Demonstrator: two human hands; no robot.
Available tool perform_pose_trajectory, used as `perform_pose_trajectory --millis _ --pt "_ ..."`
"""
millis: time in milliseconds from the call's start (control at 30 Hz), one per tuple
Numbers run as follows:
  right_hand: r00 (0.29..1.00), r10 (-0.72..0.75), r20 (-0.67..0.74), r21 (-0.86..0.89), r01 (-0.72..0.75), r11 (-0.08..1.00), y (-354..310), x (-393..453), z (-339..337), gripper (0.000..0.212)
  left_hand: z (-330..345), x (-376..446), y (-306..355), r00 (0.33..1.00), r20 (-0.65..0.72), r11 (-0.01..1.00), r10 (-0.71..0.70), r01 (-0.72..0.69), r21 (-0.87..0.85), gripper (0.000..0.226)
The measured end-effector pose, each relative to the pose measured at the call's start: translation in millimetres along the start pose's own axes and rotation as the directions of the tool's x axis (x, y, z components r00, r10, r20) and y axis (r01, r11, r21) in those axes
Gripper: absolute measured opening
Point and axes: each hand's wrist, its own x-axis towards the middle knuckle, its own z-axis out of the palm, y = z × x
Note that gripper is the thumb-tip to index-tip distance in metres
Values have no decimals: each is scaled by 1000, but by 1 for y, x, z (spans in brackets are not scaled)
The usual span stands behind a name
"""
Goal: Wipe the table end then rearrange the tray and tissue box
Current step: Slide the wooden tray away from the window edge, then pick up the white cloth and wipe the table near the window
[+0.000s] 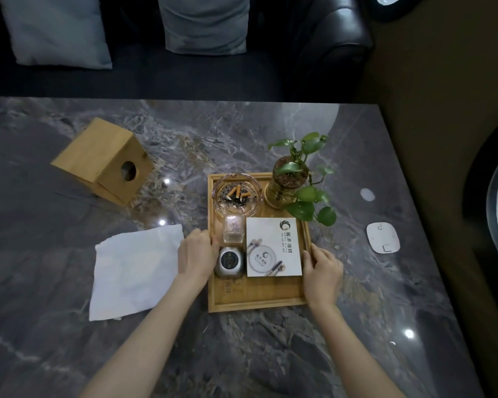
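A wooden tray point(256, 294) rests on the grey marble table point(242, 354), right of centre. My left hand point(196, 257) grips its left rim and my right hand point(322, 271) grips its right rim. The tray carries a glass ashtray point(237, 196) with cigarette butts, a potted plant point(289, 182), a small clear box point(234, 231), a round metal tin point(230, 261) and a white card point(273, 248). A wooden cube tissue box point(101, 159) lies on its side at the left. A white cloth point(133, 268) lies flat beside my left hand.
A white flat device point(383, 237) and a small white disc point(367, 194) lie near the table's right edge. A dark sofa with grey cushions point(204, 24) stands beyond the far edge. The table's right end drops off to the floor.
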Motion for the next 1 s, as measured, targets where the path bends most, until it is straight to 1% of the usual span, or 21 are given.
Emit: perform_pose_trajectory --millis 100,233,300,367,433,500,600,667,733,833,933,1000 --pt "993 -12 116 -79 22 997 -1 9 -9 23 -5 -1 0 999 36 999 -23 24 -28 29" --pt "958 -31 285 -167 81 983 -12 24 -30 23 -11 -2 -9 993 113 994 -25 37 -106 33" --pt "956 -44 291 -191 103 976 -20 25 -40 25 -18 -6 -13 989 144 990 -36 55 -132 35" --pt "960 -96 263 -197 151 969 -33 21 -50 26 -25 -11 -18 987 154 986 -51 75 -150 33" --pt "957 -177 230 -190 223 956 -52 12 -59 28 -34 -16 -23 986 154 984 -67 91 -153 29" --pt "936 -296 189 -147 325 934 -75 0 -64 29 -45 -22 -30 988 137 982 -74 96 -165 27" --pt "863 -487 137 6 490 871 -112 -16 -61 25 -65 -31 -46 995 66 972 -80 93 -214 26" --pt "785 -597 163 125 584 802 -135 -25 -50 22 -75 -37 -61 994 20 963 -109 111 -244 25" --pt "700 -679 221 220 642 734 -154 -32 -33 22 -79 -42 -78 989 -22 955 -146 135 -263 26" --pt "592 -730 341 322 656 683 -177 -41 -4 26 -76 -49 -101 975 -84 946 -206 177 -270 21" --pt "530 -733 427 314 673 669 -187 -46 27 27 -70 -62 -117 951 -92 921 -295 257 -294 41" --pt "522 -697 492 264 673 691 -190 -48 45 33 -65 -71 -127 933 -77 908 -352 321 -268 54"
